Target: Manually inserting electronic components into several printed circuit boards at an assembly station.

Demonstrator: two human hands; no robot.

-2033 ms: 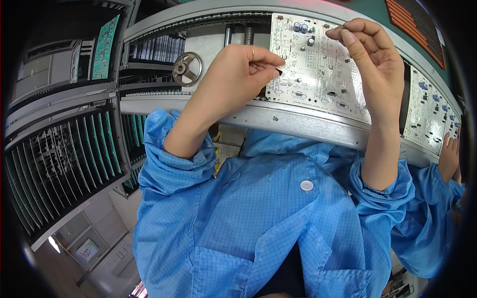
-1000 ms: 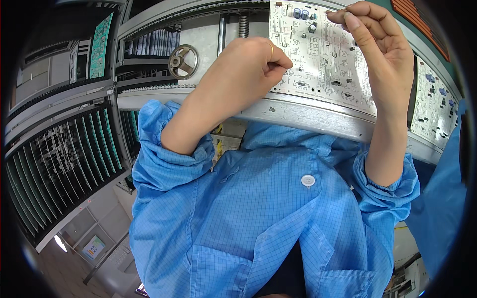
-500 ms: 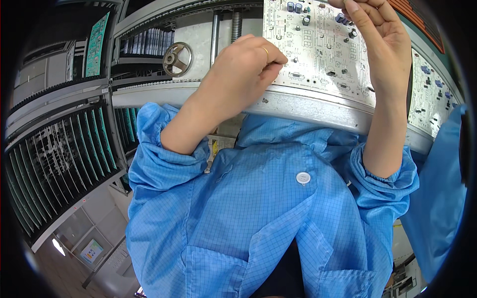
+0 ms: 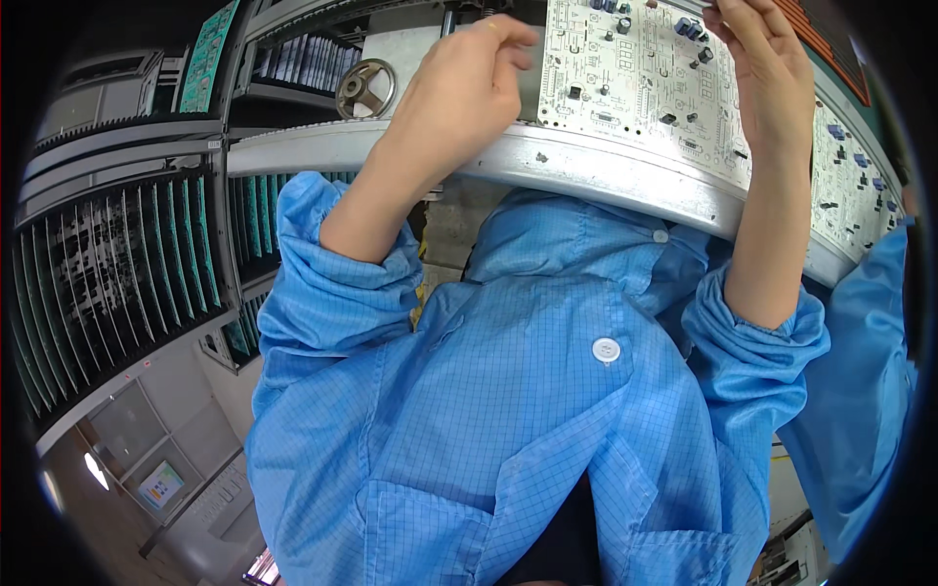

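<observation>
A white circuit board lies on the metal rail frame in front of me, carrying several capacitors and small black parts. My left hand hovers just off the board's left edge. Its fingers are loosely bent and apart, slightly blurred, with nothing visible in them. A small black component stands near the board's front left corner, close to that hand. Over the right part of the board is my right hand, its fingers curled in near the top edge of the picture. What those fingers hold, if anything, is hidden.
A metal rail runs along the front. Left of the board is a handwheel. Racks of upright boards stand at left. Another populated board lies at right, near a blue garment. Orange-brown slats are far right.
My left hand has drawn away from the board, up and left, its fingers loosening. The black component near the corner now shows. My right hand has shifted slightly right; the whole view has moved a little.
</observation>
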